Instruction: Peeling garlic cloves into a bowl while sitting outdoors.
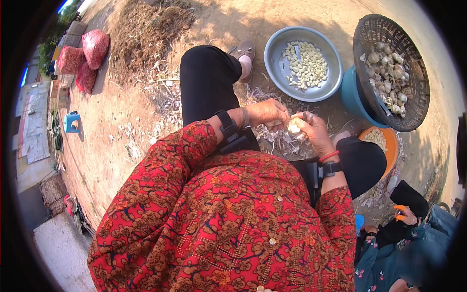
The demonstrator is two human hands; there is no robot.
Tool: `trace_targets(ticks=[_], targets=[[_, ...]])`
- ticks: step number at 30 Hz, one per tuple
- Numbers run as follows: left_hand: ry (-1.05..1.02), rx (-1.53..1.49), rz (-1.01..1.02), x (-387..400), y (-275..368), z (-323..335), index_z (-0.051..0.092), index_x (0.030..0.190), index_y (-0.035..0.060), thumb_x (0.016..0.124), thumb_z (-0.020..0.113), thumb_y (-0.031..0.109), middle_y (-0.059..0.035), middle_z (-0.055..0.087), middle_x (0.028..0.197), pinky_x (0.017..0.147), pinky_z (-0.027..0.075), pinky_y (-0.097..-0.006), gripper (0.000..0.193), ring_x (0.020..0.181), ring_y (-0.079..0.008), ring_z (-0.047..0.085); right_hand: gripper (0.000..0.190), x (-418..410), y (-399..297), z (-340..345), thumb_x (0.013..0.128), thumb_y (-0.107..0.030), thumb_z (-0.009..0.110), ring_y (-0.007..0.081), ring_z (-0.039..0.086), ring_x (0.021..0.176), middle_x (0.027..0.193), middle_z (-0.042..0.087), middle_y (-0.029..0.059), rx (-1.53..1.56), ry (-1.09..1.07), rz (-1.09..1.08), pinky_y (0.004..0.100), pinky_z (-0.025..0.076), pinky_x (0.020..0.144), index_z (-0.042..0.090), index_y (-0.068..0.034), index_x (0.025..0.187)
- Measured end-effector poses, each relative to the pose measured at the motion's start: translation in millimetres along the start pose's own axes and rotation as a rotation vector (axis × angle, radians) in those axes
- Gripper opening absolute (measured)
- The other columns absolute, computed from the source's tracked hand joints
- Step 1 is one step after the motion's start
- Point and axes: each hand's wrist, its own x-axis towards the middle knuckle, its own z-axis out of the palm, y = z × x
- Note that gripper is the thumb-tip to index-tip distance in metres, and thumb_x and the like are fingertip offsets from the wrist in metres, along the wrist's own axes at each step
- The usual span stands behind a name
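Observation:
Above the ground between my knees, my right hand (pixel 314 130) grips a partly peeled garlic bulb (pixel 293 127) with thumb and fingers. A small dark thing shows by its fingertips, too small to name. My left hand (pixel 265 113) meets the bulb from the left, its thumb and forefinger pinching at the bulb's near side. The other left fingers are curled under, and whether they hold loose cloves is hard to see. Below both hands lie papery garlic skins (pixel 281 140). Beyond them a metal basin (pixel 271 75) holds peeled garlic cloves (pixel 310 65) and a small knife (pixel 297 53).
A woven basket (pixel 405 40) of garlic bulbs (pixel 388 78) tilts on a teal tub (pixel 354 96). An orange basin (pixel 392 146) with cloves stands beside my right knee. Another person (pixel 386 255) sits at lower right. Red mesh sacks (pixel 95 49) and a blue stool (pixel 71 122) are leftward.

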Motion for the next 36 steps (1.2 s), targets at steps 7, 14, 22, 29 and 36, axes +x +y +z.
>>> trace_targets(ticks=[7, 14, 22, 29, 36], targets=[[0.043, 0.072, 0.176, 3.0, -2.6, 1.9, 0.058, 0.075, 0.0030, 0.080, 0.058, 0.019, -0.0011, 0.054, 0.062, 0.049, 0.040, -0.0204, 0.017, 0.053, -0.0076, 0.051, 0.014, -1.0, -6.6, 3.1, 0.084, -0.008, 0.052, 0.0067, 0.055, 0.071, 0.083, 0.059, 0.0009, 0.095, -0.027, -0.016, 0.0203, 0.045, 0.064, 0.057, -0.001, 0.095], [0.148, 0.169, 0.266, 13.8, -9.2, 1.7, 0.057, 0.082, 0.0033, 0.083, 0.056, 0.019, -0.0004, 0.054, 0.062, 0.047, 0.040, -0.0198, 0.016, 0.054, -0.0070, 0.051, 0.017, 0.8, 1.0, 0.4, 0.084, -0.010, 0.053, 0.0063, 0.055, 0.073, 0.084, 0.060, 0.0013, 0.115, -0.008, 0.019, 0.0196, 0.045, 0.066, 0.057, -0.002, 0.099], [0.335, -0.040, 0.209, 10.1, 2.3, -11.3, 0.056, 0.082, 0.0048, 0.083, 0.056, 0.023, -0.0003, 0.053, 0.066, 0.045, 0.039, -0.0201, 0.018, 0.055, -0.0075, 0.050, 0.022, -1.2, -7.7, 2.7, 0.082, -0.007, 0.053, 0.0076, 0.056, 0.079, 0.090, 0.059, 0.0023, 0.103, 0.020, -0.010, 0.0199, 0.045, 0.068, 0.053, -0.002, 0.104], [0.156, 0.316, 0.273, -2.6, 9.4, 9.7, 0.060, 0.079, 0.0037, 0.078, 0.063, 0.036, -0.0006, 0.052, 0.062, 0.049, 0.039, -0.0215, 0.033, 0.055, -0.0074, 0.049, 0.014, -5.4, -15.6, 6.0, 0.079, -0.004, 0.058, 0.0031, 0.052, 0.071, 0.079, 0.057, -0.0034, -0.001, 0.049, 0.014, 0.0172, 0.041, 0.062, 0.056, -0.003, 0.092], [-0.021, 0.085, 0.167, 6.0, -5.4, 0.0, 0.059, 0.082, 0.0037, 0.081, 0.060, 0.028, -0.0010, 0.053, 0.062, 0.048, 0.037, -0.0207, 0.025, 0.054, -0.0077, 0.048, 0.007, -3.0, -2.6, 2.2, 0.078, -0.005, 0.060, 0.0000, 0.043, 0.063, 0.073, 0.051, -0.0077, -0.025, 0.010, -0.020, 0.0164, 0.035, 0.055, 0.057, -0.006, 0.084]])
